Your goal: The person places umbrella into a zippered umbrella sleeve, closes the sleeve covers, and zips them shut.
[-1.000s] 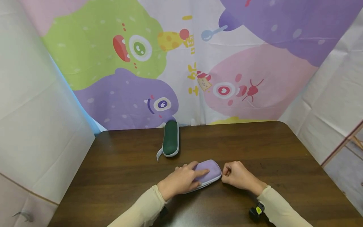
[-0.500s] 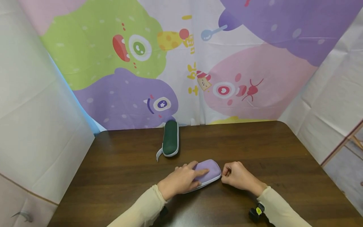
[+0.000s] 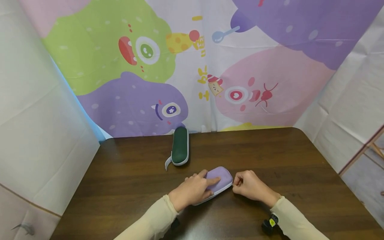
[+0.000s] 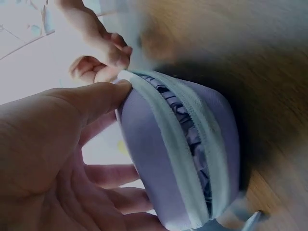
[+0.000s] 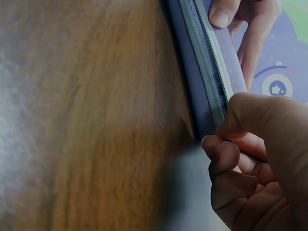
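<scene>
A lilac zip case (image 3: 221, 175) with a pale zip band lies at an angle on the table. My left hand (image 3: 193, 188) grips its left part, index finger over the lid and thumb at the front side. In the left wrist view, the zip (image 4: 166, 118) is parted along that side, with gathered dark lining showing in the gap. At the right end of the case, my right hand (image 3: 252, 186) has its fingers curled in. Its thumb and index finger (image 5: 221, 151) pinch right at the end of the zip; the zip pull is hidden between them.
Behind the lilac case lies a dark green zip case (image 3: 180, 146) with a grey edge and a loop strap (image 3: 168, 162). A brown wooden table (image 3: 135, 206) carries both. At its back edge hangs a cartoon-printed cloth (image 3: 138, 110); white cloth hangs at both sides.
The lilac case has shifted slightly, its right end a little farther back and to the left. My right hand has moved slightly left with it. The green case stays put.
</scene>
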